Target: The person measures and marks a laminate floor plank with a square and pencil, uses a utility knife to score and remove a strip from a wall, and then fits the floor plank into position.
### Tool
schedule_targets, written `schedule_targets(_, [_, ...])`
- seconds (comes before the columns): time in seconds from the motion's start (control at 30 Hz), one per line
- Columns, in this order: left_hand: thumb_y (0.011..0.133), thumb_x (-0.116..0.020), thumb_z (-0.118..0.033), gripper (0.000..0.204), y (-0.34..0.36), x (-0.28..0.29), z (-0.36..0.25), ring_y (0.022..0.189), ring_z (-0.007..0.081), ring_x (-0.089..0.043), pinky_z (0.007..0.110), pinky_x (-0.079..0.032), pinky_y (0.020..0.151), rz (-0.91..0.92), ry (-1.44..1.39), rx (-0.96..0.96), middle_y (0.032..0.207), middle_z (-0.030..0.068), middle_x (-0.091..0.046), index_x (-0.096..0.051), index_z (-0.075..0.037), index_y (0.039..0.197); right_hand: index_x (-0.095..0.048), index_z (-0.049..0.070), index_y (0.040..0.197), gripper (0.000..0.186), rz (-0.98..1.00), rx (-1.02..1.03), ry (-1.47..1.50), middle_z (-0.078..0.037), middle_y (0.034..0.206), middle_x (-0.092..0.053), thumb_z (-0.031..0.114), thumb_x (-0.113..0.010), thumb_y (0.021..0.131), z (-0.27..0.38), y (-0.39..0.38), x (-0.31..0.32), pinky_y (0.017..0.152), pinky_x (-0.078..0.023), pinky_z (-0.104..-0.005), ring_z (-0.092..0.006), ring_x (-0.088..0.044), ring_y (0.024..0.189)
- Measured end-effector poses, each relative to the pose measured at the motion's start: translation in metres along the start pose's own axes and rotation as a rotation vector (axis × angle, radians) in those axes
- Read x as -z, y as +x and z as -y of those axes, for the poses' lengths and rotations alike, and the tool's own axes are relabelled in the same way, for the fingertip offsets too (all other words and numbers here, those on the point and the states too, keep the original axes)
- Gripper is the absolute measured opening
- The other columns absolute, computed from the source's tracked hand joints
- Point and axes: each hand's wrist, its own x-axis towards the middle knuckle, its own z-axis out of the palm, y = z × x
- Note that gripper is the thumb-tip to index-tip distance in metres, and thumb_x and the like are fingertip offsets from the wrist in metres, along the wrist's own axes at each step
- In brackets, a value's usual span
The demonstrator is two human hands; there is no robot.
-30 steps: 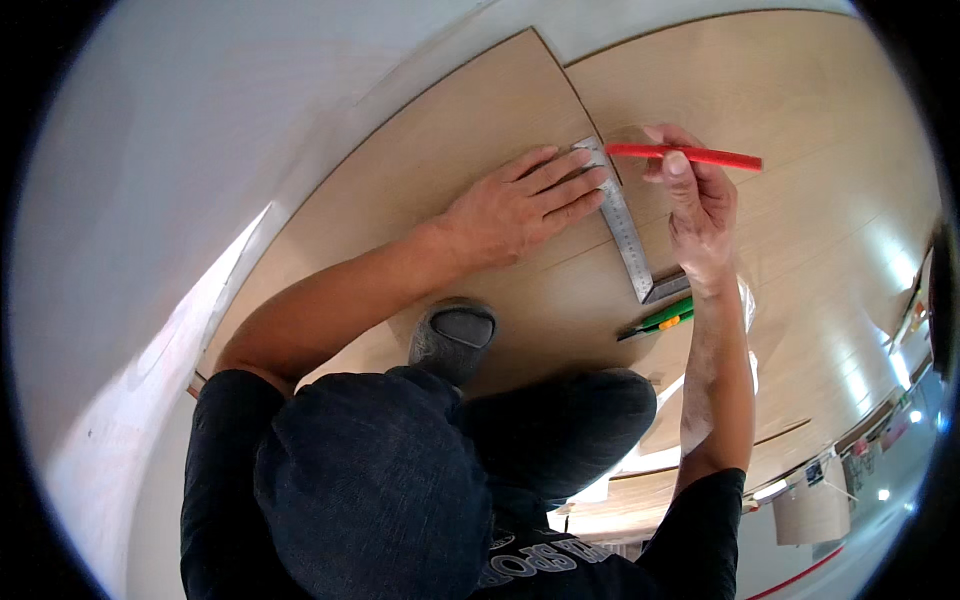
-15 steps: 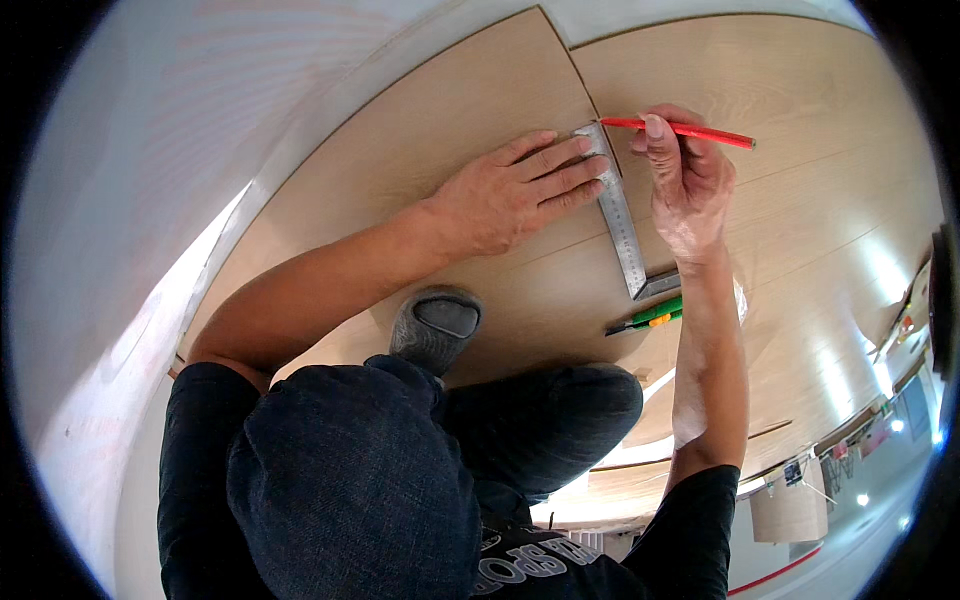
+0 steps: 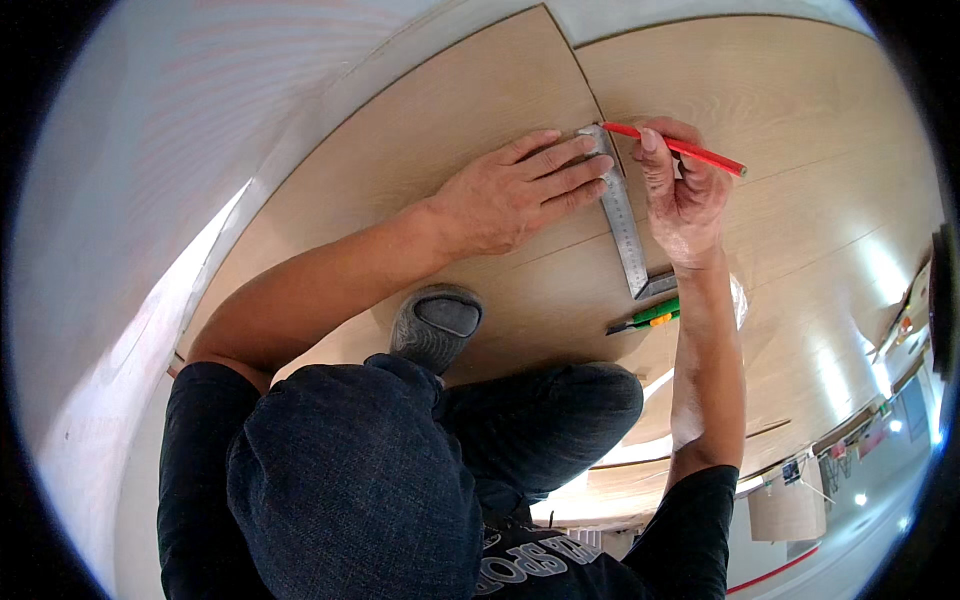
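My left hand (image 3: 510,195) lies flat with its fingers stretched, the fingertips pressing on the blade of a metal try square (image 3: 624,235). The square rests on a wood-look floor plank (image 3: 470,110), its blade close beside the seam with the plank to the right. Between thumb and fingers my right hand (image 3: 685,195) pinches a red pencil (image 3: 710,156), whose tip touches down near the far end of the blade. Part of the square's dark stock is hidden by my right forearm. Just below the stock lies a green and yellow utility knife (image 3: 650,316), also partly covered by that forearm.
A white wall (image 3: 130,200) runs along the left and far side, with a narrow gap at the plank edges. My socked foot (image 3: 437,325) and bent knee (image 3: 590,400) are on the near floor. Assorted items (image 3: 790,510) stand at the lower right.
The pencil has tilted, its back end dropping nearer to me while the tip stays by the blade's end. My right hand shifted slightly left; my left hand is nearly still.
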Motion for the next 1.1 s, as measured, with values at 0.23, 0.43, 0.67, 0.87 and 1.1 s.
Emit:
schedule_targets(0.23, [0.092, -0.052, -0.023, 0.054, -0.002, -0.002, -0.001, 0.15, 0.0247, -0.038, 0.045, -0.031, 0.123, 0.004, 0.005, 0.005, 0.159, 0.0062, -0.046, -0.054, -0.011, 0.145, -0.074, 0.002, 0.101, 0.012, 0.035, -0.021, -0.093, -0.009, 0.086, -0.075, 0.013, -0.069, 0.101, -0.002, -0.004, 0.001, 0.062, -0.055, -0.0289, -0.0151, -0.069, 0.069])
schedule_targets(0.43, [0.094, -0.053, -0.021, 0.055, -0.001, -0.003, 0.0, 0.151, 0.0254, -0.036, 0.046, -0.027, 0.125, 0.022, -0.035, 0.006, 0.159, 0.0072, -0.045, -0.053, -0.011, 0.147, -0.074, 0.004, 0.102, 0.01, 0.02, 0.038, -0.053, -0.01, 0.09, -0.074, 0.012, -0.07, 0.099, -0.003, -0.003, -0.003, 0.063, -0.055, -0.0303, -0.0201, -0.07, 0.071])
schedule_targets(0.67, [0.091, -0.053, -0.021, 0.055, 0.0, -0.003, 0.0, 0.147, 0.0252, -0.042, 0.046, -0.033, 0.121, -0.034, -0.025, -0.007, 0.158, 0.0072, -0.047, -0.054, -0.009, 0.145, -0.07, 0.0, 0.109, 0.012, -0.083, 0.016, -0.035, -0.008, 0.098, -0.073, 0.009, -0.066, 0.102, -0.004, -0.013, 0.014, 0.069, -0.054, -0.0277, -0.0129, -0.067, 0.079])
schedule_targets(0.87, [0.096, -0.052, -0.018, 0.053, -0.002, -0.002, -0.002, 0.151, 0.0256, -0.036, 0.045, -0.027, 0.125, -0.001, -0.016, -0.021, 0.161, 0.0093, -0.041, -0.052, -0.009, 0.148, -0.065, 0.005, 0.118, 0.029, 0.038, 0.105, -0.507, -0.014, 0.108, -0.069, 0.0, -0.071, 0.09, 0.004, -0.091, 0.034, 0.083, -0.057, -0.0405, -0.0336, -0.068, 0.093])
schedule_targets(1.1, [0.095, -0.058, -0.02, 0.054, -0.052, 0.034, -0.031, 0.151, 0.0288, -0.035, 0.048, -0.028, 0.123, 0.133, -0.102, 0.083, 0.162, 0.0126, -0.039, -0.053, -0.011, 0.148, -0.06, 0.009, 0.121, 0.042, 0.124, -0.093, -0.794, -0.015, 0.113, -0.063, 0.001, -0.072, 0.082, -0.011, -0.134, 0.057, 0.088, -0.051, -0.0469, -0.0372, -0.06, 0.102])
